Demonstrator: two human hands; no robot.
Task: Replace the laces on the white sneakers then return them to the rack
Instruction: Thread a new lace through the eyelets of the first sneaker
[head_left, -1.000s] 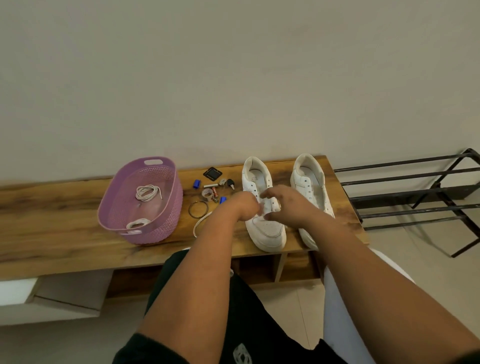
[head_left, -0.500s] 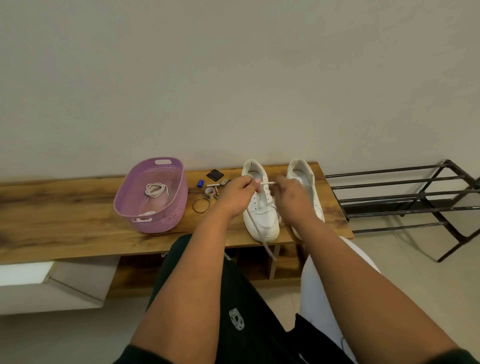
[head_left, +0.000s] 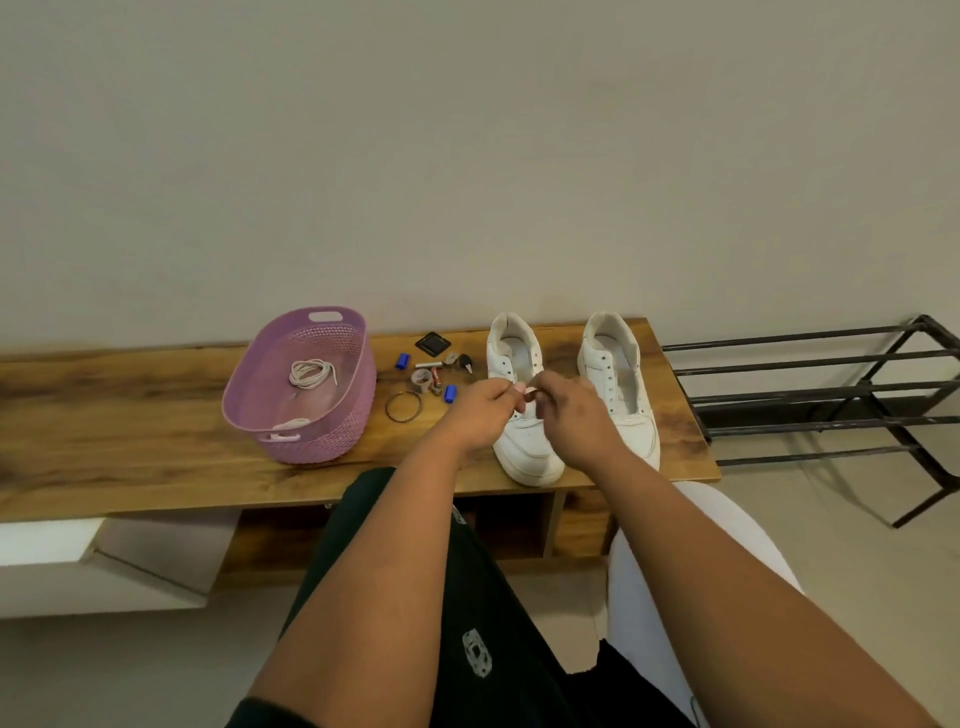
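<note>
The wooden surface runs along the wall, with the black metal rack standing on the floor at its right end, well apart from the hands. The purple basket sits at left-centre on the surface and holds a coiled lace inside; a second pale bundle lies at its near end. The two white sneakers stand side by side at the right end, toes toward the person: the left sneaker under the hands, the right sneaker just beside it with bare eyelets and no lace visible. Compared with half a second ago, the hands are closer together over the left sneaker's tongue, and the lace span stretched between them is no longer visible. Judgement: a lace end is being fed or tightened at an eyelet, so the first sneaker is only partly laced and the second is not started. The left hand has its grip curled and pinching a short pale lace end; the right hand meets it with fingers curled, apparently pinching the same lace, though the contact is blurred. Small clutter lies between basket and sneakers: a bangle, blue caps and a dark square pad. None of it blocks the route to the rack.
</note>
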